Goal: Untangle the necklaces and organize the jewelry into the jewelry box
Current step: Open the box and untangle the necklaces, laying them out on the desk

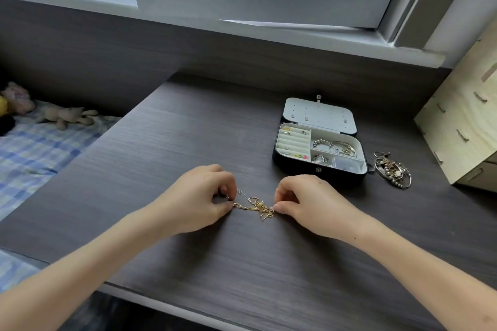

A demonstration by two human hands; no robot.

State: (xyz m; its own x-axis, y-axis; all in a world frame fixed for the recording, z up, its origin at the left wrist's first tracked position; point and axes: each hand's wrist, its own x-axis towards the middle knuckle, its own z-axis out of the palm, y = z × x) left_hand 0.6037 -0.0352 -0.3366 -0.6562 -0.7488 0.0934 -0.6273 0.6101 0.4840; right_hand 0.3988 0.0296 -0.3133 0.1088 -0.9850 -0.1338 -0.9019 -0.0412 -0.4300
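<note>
A knot of gold and silver necklaces lies on the dark wooden desk between my two hands. My left hand pinches its left end and my right hand pinches its right end. Behind my right hand stands the black jewelry box, its lid open. Rings, bracelets and small coloured pieces lie in its white compartments. To the right of the box rests a separate pile of tangled silver jewelry.
A pale wooden drawer unit stands at the desk's right edge. A window sill and frame run along the back wall. Left of the desk lies a bed with a blue checked sheet and soft toys.
</note>
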